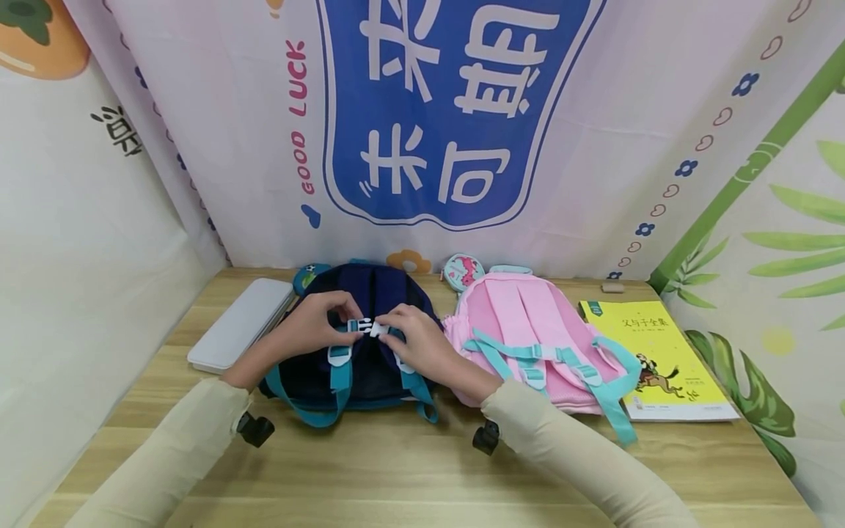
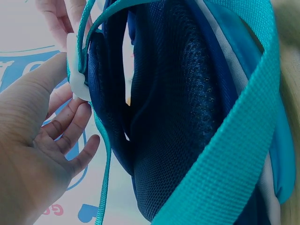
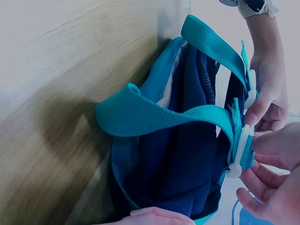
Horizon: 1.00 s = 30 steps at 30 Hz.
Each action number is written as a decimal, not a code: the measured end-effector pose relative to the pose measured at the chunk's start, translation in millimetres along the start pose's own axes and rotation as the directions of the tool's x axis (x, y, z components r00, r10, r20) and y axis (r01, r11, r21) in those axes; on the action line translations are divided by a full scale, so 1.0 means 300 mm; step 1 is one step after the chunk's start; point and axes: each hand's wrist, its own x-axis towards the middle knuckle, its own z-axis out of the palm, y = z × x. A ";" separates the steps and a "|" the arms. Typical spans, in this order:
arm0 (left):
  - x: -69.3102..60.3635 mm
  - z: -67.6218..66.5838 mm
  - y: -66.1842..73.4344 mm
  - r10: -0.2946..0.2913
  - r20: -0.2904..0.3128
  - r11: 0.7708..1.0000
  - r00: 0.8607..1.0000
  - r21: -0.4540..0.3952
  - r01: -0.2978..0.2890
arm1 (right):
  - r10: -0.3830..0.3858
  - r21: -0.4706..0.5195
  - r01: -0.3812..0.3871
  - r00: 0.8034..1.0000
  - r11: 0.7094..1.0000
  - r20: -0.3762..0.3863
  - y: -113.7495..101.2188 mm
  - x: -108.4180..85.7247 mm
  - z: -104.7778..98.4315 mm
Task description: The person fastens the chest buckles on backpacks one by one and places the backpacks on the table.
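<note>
A navy backpack [image 1: 300,378] with teal straps lies on the table, strap side up. My left hand [image 1: 320,323] pinches the pronged half of a white side-release buckle [image 1: 365,325] on the chest strap. Facing it is the socket half [image 1: 378,331], which my right hand [image 1: 422,341] holds between thumb and fingers. The two halves are very close; whether the prong tips touch the socket is too small to tell. In the left wrist view a white strap adjuster [image 2: 77,70] sits beside the left fingers. A teal strap [image 3: 159,117] loops toward the right wrist camera.
Right of the navy backpack lies a pink backpack [image 1: 491,304] with mint straps, close against it. A yellow book [image 1: 634,330] is at the far right, with a small brown block [image 1: 612,287] behind. A pale flat case [image 1: 238,323] lies left. A printed curtain [image 1: 251,147] hangs behind.
</note>
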 end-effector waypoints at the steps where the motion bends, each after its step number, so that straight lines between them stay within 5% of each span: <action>1: 0.001 0.000 0.000 -0.001 0.001 1.000 1.000 0.001 0.001 | -0.001 0.001 0.001 1.000 1.000 -0.002 0.000 0.001 0.000; 21: -0.005 -0.004 -0.004 0.013 0.011 1.000 1.000 0.017 -0.013 | -0.003 0.039 0.003 1.000 0.999 -0.006 0.000 0.021 0.015; 30: -0.020 0.000 0.001 -0.011 0.010 1.000 1.000 0.005 0.011 | 0.000 0.083 -0.005 0.998 0.997 0.058 0.006 0.016 0.009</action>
